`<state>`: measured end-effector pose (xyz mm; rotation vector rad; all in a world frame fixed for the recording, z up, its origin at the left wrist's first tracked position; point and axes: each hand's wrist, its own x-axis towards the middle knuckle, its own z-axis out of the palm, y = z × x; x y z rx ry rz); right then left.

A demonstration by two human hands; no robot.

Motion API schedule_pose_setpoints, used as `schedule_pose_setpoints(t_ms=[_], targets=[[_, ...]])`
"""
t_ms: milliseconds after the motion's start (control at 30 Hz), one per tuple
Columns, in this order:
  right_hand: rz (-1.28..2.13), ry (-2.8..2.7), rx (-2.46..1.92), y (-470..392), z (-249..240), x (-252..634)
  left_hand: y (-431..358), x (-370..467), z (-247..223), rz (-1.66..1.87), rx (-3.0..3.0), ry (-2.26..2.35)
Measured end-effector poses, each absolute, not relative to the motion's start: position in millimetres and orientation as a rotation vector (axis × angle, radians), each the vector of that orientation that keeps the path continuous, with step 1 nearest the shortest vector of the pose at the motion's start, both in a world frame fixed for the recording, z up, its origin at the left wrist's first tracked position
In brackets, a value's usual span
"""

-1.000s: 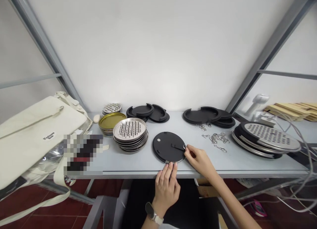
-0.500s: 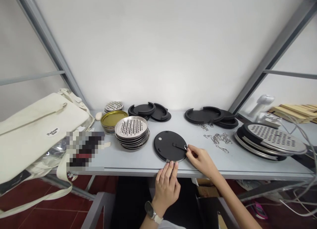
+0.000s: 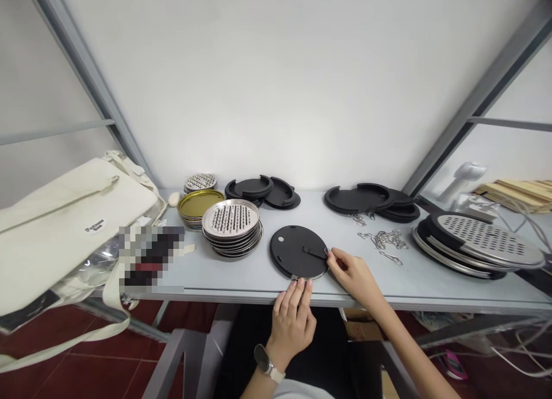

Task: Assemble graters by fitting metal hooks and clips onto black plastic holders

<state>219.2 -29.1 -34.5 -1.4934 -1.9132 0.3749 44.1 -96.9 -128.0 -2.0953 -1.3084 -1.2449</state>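
Observation:
A black round plate [image 3: 297, 255] lies flat on the table near its front edge. A pale dot, small slots and a narrow dark strip running to the right rim mark its upper face. My left hand [image 3: 293, 318] rests outstretched fingertips on the plate's near rim, beside a small metal piece there. At the right rim, my right hand [image 3: 351, 272] pinches a small metal wire clip [image 3: 328, 251], mostly hidden by the fingers. More wire clips [image 3: 388, 238] lie in a loose pile to the right.
Round metal grater plates [image 3: 230, 219] and gold-coloured lids [image 3: 200, 203] are stacked on the left. Black round holders [image 3: 250, 187] lie along the wall, with others [image 3: 360, 199] at right. Large grater discs [image 3: 483, 241] pile up far right. A cream bag [image 3: 77, 215] covers the left end.
The whole view has shifted slightly. Both hands stay in nearly the same place on the plate, with the right fingers still pinching the clip at the rim.

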Motion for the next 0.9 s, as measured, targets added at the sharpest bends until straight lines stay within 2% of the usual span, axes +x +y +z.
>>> schedule_pose_setpoints(t_ms=[267, 900], targets=[[0.466, -1.972, -1.427, -31.3, -31.0, 220.1, -96.3, 44.7, -127.8, -1.254, -2.092, -1.299], [0.328, -1.943, -1.463, -29.1, -34.3, 216.4, -96.0, 44.5, -127.1, -1.220, -2.088, -1.308]])
